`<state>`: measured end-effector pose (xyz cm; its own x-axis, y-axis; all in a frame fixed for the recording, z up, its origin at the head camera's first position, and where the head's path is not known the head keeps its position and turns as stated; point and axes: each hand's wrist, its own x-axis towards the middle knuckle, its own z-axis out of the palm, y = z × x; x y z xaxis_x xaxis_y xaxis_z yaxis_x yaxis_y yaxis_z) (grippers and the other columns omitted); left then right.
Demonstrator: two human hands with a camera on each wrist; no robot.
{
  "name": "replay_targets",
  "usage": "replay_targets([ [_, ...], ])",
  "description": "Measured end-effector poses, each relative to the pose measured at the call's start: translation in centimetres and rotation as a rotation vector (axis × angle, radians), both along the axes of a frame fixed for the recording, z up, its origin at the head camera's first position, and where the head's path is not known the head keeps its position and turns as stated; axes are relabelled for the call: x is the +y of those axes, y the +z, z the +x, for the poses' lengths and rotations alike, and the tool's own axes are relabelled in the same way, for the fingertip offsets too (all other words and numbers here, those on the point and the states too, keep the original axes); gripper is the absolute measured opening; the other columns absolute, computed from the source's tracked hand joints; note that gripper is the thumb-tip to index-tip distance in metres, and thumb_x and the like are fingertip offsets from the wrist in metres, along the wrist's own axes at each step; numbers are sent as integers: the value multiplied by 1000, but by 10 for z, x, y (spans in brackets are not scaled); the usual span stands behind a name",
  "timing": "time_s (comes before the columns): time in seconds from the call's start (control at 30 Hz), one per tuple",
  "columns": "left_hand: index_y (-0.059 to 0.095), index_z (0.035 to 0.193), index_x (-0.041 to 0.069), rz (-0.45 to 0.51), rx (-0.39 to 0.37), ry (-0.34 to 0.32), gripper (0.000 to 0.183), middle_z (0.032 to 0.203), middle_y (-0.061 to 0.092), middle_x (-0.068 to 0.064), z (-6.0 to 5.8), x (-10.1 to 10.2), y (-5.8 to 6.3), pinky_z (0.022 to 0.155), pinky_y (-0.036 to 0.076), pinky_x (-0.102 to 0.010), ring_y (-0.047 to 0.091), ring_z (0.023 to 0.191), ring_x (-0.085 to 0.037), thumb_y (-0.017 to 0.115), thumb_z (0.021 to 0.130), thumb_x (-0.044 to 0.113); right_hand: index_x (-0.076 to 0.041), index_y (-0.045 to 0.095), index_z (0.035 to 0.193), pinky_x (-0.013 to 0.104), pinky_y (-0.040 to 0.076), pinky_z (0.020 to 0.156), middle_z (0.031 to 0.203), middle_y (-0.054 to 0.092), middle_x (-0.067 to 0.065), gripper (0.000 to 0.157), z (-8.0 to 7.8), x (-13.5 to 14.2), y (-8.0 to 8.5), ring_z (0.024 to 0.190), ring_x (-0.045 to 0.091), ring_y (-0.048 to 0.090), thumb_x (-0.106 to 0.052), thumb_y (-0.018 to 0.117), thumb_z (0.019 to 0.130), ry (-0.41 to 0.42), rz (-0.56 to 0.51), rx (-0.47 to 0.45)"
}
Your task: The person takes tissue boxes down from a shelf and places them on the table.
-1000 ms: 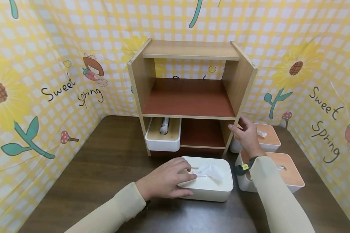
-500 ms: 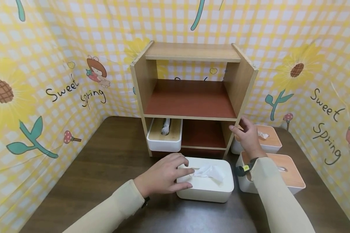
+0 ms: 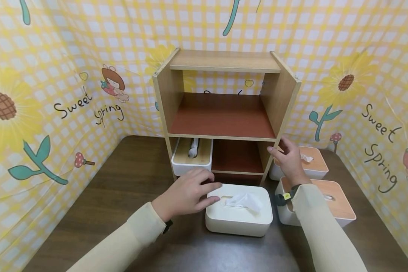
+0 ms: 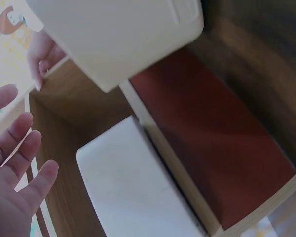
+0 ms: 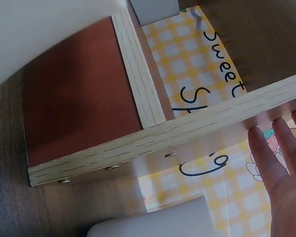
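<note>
My left hand (image 3: 187,194) hovers with loosely bent fingers at the left end of a white tissue box (image 3: 238,223) on the table, holding nothing. In the left wrist view its fingers (image 4: 19,133) are spread and apart from everything. My right hand (image 3: 289,160) holds the right side panel of a wooden shelf unit (image 3: 221,136), thumb across the front edge. Straight fingertips (image 5: 256,138) lie against the panel's outer face in the right wrist view. A tissue box with a wooden lid (image 3: 192,168) sits in the lower left compartment, its front end jutting out.
Right of the shelf unit stand two more tissue boxes with wooden lids, one at the back (image 3: 316,162) and one nearer (image 3: 340,200). A dark wooden table (image 3: 112,189) carries everything. Yellow checked cloth (image 3: 204,22) hangs around the back and sides.
My left hand has drawn back from the top of the white tissue box, moving up and left. The right hand stays on the shelf panel. The view shifted slightly early on.
</note>
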<state>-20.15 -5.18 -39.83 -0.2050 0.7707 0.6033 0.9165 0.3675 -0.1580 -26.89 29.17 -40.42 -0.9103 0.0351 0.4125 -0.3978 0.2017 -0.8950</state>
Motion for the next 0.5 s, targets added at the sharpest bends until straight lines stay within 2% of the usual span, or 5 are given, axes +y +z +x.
replay_targets([
  [0.17, 72, 109, 12, 19, -9, 29, 27, 99, 58, -5, -5, -4, 7, 84, 47, -39, 55, 94, -24, 66, 91, 32, -11, 50, 143, 21, 45, 92, 138, 52, 13, 55, 0, 1, 0, 130, 24, 44, -19, 70, 92, -1, -5, -9],
  [0.5, 72, 109, 14, 13, -42, 110, 24, 99, 58, -4, -10, -5, 8, 81, 46, -38, 53, 93, -22, 69, 88, 25, -10, 49, 143, 24, 45, 93, 140, 51, 12, 56, 0, 1, 1, 132, 25, 43, -19, 70, 92, -10, 16, -11],
])
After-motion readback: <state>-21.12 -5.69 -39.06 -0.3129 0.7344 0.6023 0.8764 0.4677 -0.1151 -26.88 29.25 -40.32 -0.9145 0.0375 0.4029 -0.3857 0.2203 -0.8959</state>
